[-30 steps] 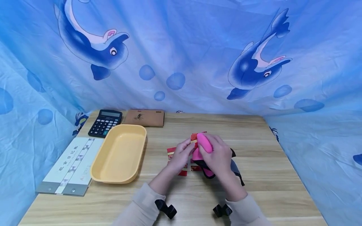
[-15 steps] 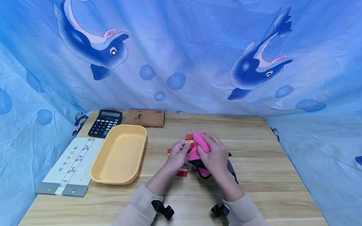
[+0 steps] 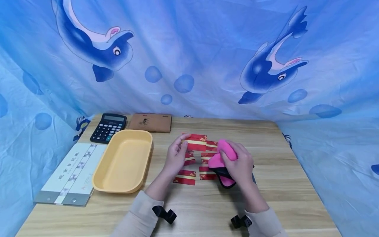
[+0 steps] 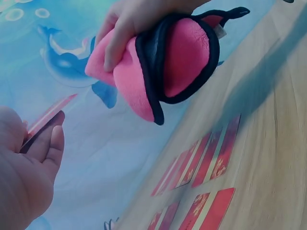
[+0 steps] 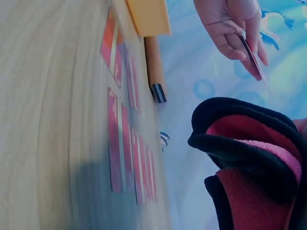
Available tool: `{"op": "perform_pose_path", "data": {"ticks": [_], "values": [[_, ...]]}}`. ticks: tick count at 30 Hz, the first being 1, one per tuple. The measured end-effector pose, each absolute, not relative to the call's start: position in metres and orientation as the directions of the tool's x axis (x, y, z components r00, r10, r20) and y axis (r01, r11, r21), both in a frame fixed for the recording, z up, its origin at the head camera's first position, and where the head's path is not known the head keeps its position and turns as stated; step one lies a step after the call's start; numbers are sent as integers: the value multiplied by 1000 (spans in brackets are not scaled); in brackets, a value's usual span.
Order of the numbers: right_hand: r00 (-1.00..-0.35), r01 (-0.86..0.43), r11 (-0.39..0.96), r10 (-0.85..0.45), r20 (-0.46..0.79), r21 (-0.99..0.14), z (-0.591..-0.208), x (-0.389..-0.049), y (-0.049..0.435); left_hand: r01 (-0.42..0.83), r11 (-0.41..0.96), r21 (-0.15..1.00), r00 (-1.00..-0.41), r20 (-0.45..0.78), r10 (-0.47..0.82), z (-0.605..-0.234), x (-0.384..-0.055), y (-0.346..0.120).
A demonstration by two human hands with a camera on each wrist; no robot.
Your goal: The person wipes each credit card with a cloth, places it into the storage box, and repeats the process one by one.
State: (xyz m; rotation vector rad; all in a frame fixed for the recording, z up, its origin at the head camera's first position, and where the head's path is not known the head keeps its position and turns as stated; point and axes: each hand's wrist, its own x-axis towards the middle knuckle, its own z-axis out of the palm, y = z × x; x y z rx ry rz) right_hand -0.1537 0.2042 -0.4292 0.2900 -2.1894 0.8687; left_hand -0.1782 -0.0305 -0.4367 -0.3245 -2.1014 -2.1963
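Pinched in my left hand is a red card with a gold stripe, raised above the wooden table. The left wrist view shows this held card nearly edge-on between thumb and fingers. My right hand grips a bunched pink plush cloth with black edging, just right of the cards. Folded black-rimmed layers of the cloth fill the lower right of the right wrist view. Card and cloth are apart. Several similar red cards lie in two columns on the table below the hands.
A yellow tray stands left of the left hand. Beyond it are a black calculator and a brown wallet. A white and grey ledger book lies at the far left. A blue dolphin-print curtain hangs behind the table.
The hands have parted. My left hand has moved left with the red card, away from the cloth; my right hand has shifted right with the cloth, exposing more cards on the table.
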Motion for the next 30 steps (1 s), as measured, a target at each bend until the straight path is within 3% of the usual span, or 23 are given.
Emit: {"op": "perform_pose_path", "data": {"ticks": [4, 10, 17, 22, 30], "values": [[-671, -478, 720, 71, 738, -503, -426, -155, 207, 177, -71, 982, -975, 185, 126, -433, -179, -35], [-657, -511, 674, 94, 748, -533, -421, -154, 209, 251, -27, 968, -945, 251, 211, -430, -179, -40], [-649, -527, 649, 109, 753, -549, -418, -151, 211, 246, 36, 969, -953, 235, 193, -430, -185, -40], [-659, -534, 636, 100, 745, -557, -415, -148, 209, 171, 57, 984, -969, 157, 188, -431, -187, -39], [-664, -565, 626, 42, 747, -538, -409, -148, 192, 130, -39, 991, -978, 134, 159, -427, -190, -30]]}}
